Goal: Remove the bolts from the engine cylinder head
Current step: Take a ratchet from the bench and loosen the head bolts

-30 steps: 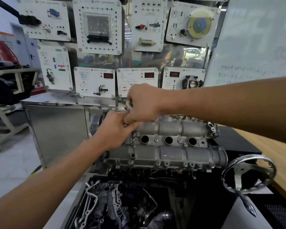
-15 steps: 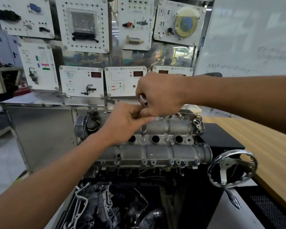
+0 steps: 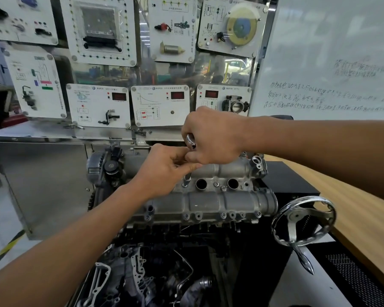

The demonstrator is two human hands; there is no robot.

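Observation:
A grey cast cylinder head (image 3: pixel 208 200) sits on the engine stand at the centre. My right hand (image 3: pixel 213 138) grips the chrome head of a ratchet wrench (image 3: pixel 191 141) above the head's middle row. A thin socket extension (image 3: pixel 186 180) runs down from under my hands onto a bolt beside a round plug hole (image 3: pixel 201 184). My left hand (image 3: pixel 164 169) pinches the extension just below the ratchet. Several small bolts (image 3: pixel 223 216) sit along the head's front edge, and one (image 3: pixel 216 184) lies between the plug holes.
A chrome handwheel (image 3: pixel 303 220) with a crank handle sticks out at the right of the stand. A wooden table (image 3: pixel 353 213) lies to the right. White training panels (image 3: pixel 98 105) and a steel cabinet (image 3: pixel 42 180) stand behind. Loose engine parts (image 3: pixel 131 273) lie below.
The view has shifted, so the engine and panels sit further left in frame. Both hands stay on the ratchet and extension at the same bolt; my right hand sits slightly higher.

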